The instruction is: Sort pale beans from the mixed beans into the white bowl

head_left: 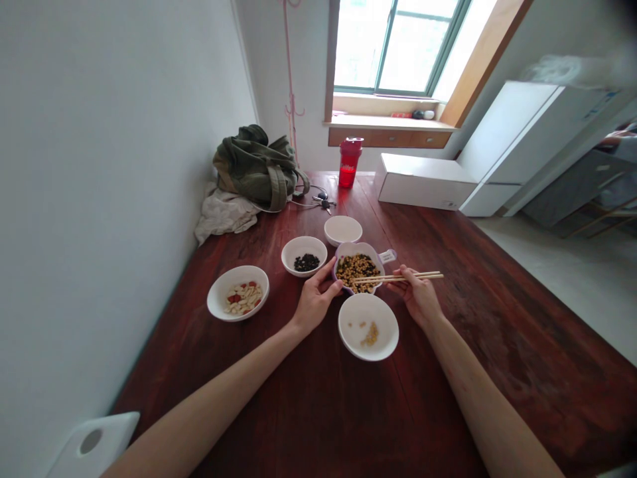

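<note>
My left hand (315, 297) grips the near-left rim of a purple-edged bowl (348, 251) filled with mixed yellow and black beans. My right hand (417, 292) is closed on a pair of wooden chopsticks (398, 277), whose tips reach left into that bowl's beans. Just in front of it stands a white bowl (383, 335) holding a few yellow beans. A white bowl with black beans (304, 255) sits to the left, and an empty white bowl (343, 230) lies behind.
A white bowl of pale and red pieces (237, 293) stands at the left on the dark red wooden table (497, 345). At the far end are a green bag (256, 166), keys (322, 200), a red bottle (349, 162) and a white box (423, 180). A wall runs along the left.
</note>
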